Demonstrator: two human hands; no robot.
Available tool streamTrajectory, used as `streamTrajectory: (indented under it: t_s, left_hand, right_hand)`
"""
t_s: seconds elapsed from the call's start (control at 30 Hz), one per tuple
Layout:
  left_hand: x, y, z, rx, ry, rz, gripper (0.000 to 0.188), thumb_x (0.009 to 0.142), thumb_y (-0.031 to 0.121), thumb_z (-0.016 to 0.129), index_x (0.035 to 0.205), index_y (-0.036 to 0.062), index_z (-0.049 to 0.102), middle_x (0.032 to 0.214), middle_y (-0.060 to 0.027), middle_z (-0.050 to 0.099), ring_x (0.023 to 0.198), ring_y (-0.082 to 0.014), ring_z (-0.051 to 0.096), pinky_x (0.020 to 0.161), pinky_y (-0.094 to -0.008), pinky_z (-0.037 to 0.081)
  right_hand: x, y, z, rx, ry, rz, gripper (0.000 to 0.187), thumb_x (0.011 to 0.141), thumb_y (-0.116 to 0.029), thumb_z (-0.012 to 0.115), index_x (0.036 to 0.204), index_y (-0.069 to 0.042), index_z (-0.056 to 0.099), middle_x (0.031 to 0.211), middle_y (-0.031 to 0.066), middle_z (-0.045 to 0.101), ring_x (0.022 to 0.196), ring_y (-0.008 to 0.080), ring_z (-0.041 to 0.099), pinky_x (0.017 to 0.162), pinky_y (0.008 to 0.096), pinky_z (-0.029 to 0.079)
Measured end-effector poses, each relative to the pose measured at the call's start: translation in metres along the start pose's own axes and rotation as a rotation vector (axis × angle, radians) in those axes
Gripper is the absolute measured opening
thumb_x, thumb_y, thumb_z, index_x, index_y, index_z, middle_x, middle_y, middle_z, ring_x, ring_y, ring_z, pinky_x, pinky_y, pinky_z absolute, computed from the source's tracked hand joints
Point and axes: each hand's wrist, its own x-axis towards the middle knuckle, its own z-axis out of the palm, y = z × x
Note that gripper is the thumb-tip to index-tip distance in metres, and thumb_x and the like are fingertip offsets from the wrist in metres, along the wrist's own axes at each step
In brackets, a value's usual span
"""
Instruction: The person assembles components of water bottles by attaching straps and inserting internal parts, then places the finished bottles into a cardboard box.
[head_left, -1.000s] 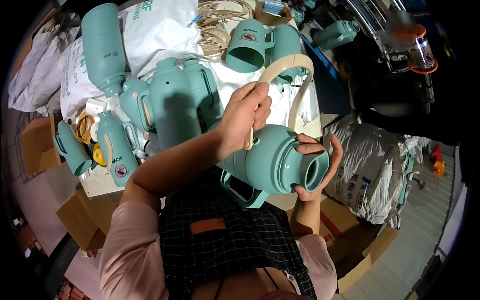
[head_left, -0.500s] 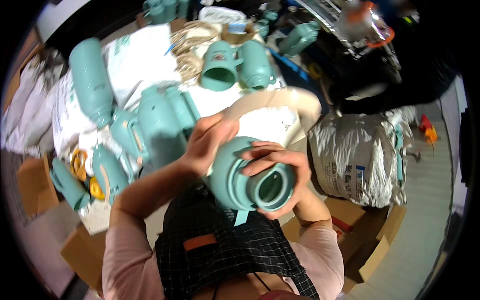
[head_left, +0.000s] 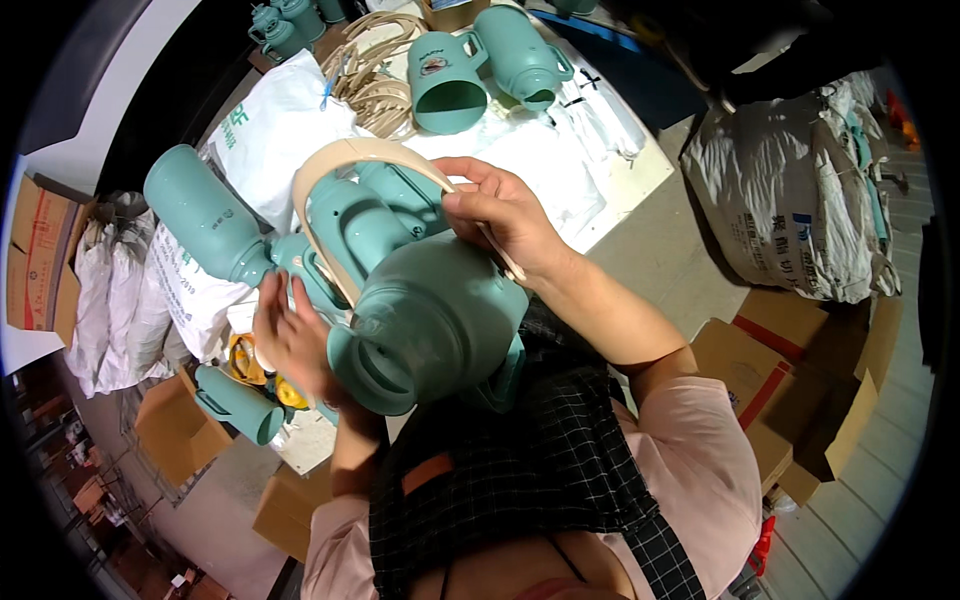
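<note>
Between both hands (head_left: pixel 300 345), perhaps gripped, teal flask (head_left: pixel 430 320)

The teal jug shell (head_left: pixel 430 320) hides the palm of the left hand (head_left: pixel 295 340) and the lower run of the beige strap handle (head_left: pixel 350 160); the strap's attachment points cannot be made out. The right hand (head_left: pixel 500 215) covers the strap's far end. Small teal jugs (head_left: pixel 285 25) at the top edge are cut off and too small to detail.

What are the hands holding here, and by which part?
A teal flask shell: left hand steadies its mouth end; right hand pinches the beige carry handle near its upper end.
</note>
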Motion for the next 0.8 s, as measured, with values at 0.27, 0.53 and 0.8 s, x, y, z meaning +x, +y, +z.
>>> streamTrajectory:
  t_s: [0.27,0.53,0.8]
  left_hand:
    - [0.020,0.045,-0.023,-0.606,-0.331,0.349,0.078,0.065,0.007,0.088,0.123,0.0089,0.036,0.116,-0.0221,0.060,0.105,-0.0365,0.068,0.102,-0.0543,0.051]
    - [0.032,0.047,-0.005,-0.812,-0.331,0.399,0.071,0.066,0.004,0.088,0.119,0.0098,0.041,0.117,-0.0241,0.060,0.106,-0.0388,0.067,0.101,-0.0547,0.052]
    - [0.090,0.019,-0.132,-0.938,0.289,-0.061,0.078,0.081,0.027,0.076,0.144,-0.0017,0.038,0.134,-0.0226,0.051,0.110,-0.0365,0.065,0.098,-0.0555,0.056]
  right_hand:
    - [0.016,0.001,0.013,-0.169,-0.105,0.216,0.021,0.099,-0.016,0.061,0.119,-0.009,0.064,0.075,-0.0065,0.052,0.067,0.0036,0.046,0.063,0.0178,0.036]
    - [0.005,-0.019,0.025,-0.784,-0.170,-0.356,0.040,0.095,-0.014,0.068,0.130,-0.006,0.050,0.106,0.0064,0.058,0.091,0.0162,0.056,0.085,0.0323,0.048]
    - [0.095,0.045,-0.179,-0.516,0.621,0.155,0.047,0.085,-0.015,0.072,0.127,-0.002,0.054,0.106,0.0094,0.065,0.091,0.0198,0.064,0.076,0.0346,0.052]
